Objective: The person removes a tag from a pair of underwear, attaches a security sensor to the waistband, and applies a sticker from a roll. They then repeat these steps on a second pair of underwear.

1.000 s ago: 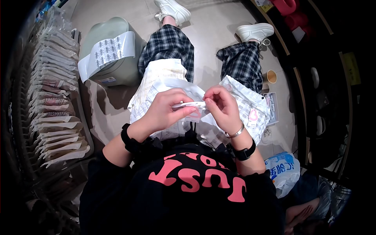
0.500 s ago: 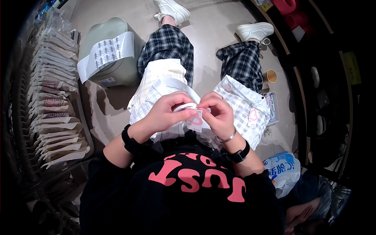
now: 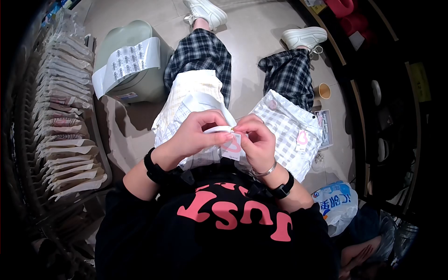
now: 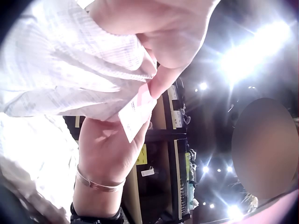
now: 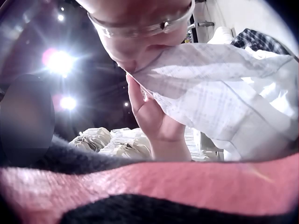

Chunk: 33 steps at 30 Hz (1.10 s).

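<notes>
In the head view, my left hand (image 3: 193,137) grips the folded white edge of a pale plaid garment (image 3: 189,109) in my lap, thumb on top. My right hand (image 3: 257,140) meets it there, thumb and fingers pinching a white tag (image 3: 230,148) with a pink loop print at its top by that edge. A tiny gold-coloured pin (image 3: 232,129) shows between the fingertips. The garment's thin cloth (image 4: 93,88) spreads from both hands in the left wrist view. A grey-checked garment (image 3: 284,123) with a similar tag lies over my right thigh; a cream garment (image 3: 198,81) covers the left.
A grey-green bin (image 3: 123,39) with a sheet of barcode labels (image 3: 128,60) draped on it stands at left, beside a rack of hanging clothes (image 3: 67,121). At right are dark shelves (image 3: 396,107), a paper cup (image 3: 323,91), a small box (image 3: 325,126) and a plastic bag (image 3: 337,205).
My right hand has come down and left to meet the left hand at the cloth edge, and now pinches by the tag. The tag has turned to face up more fully. The left hand stays almost still.
</notes>
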### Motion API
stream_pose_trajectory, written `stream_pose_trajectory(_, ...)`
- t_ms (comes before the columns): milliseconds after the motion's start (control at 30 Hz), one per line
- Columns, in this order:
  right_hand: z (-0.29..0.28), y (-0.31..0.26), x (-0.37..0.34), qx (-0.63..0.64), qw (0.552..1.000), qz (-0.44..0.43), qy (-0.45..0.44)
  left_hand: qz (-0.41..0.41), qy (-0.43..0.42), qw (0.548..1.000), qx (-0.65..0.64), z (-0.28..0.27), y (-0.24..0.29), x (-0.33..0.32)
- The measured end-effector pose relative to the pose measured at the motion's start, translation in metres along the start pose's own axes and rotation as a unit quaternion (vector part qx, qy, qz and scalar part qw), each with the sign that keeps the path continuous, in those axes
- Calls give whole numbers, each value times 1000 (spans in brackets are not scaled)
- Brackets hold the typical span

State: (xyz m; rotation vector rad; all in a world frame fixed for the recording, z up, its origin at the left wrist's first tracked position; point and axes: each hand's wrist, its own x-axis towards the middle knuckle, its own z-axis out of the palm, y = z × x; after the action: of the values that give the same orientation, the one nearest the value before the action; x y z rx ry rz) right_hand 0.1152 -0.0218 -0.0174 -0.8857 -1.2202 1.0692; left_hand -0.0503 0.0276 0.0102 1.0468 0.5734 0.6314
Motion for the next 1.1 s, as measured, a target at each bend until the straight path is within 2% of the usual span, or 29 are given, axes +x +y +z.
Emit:
stream_pose_trajectory(133, 7, 0, -6, -4, 1000, -15, 27, -15, -18, 998, -55, -4, -6, 0)
stream_pose_trajectory(233, 10, -4, -7, -38, 998, -25, 44, 12, -34, 998, -50, -3, -12, 2)
stream_pose_trajectory(333, 7, -8, -6, -37, 999, -6, 27, -6, -25, 997, -79, 2, -7, 1)
stream_pose_trajectory(533, 4, -11, -5, 26, 998, 48, 9, -8, 5, 998, -65, 3, -7, 0)
stream_pose_trajectory(633, 6, -12, -6, 154, 979, 130, 28, 9, 6, 998, -55, 1, -8, 1)
stream_pose_trajectory(733, 6, -13, -6, 123, 987, 103, 17, 7, 0, 998, -58, 1, -6, 0)
stream_pose_trajectory(833, 5, -15, -5, 45, 998, 42, 0, 2, -5, 998, -58, 1, -3, 0)
stream_pose_trajectory(1100, 2, -14, -4, -2, 1000, -15, -10, 2, -17, 997, -73, 3, -3, 1)
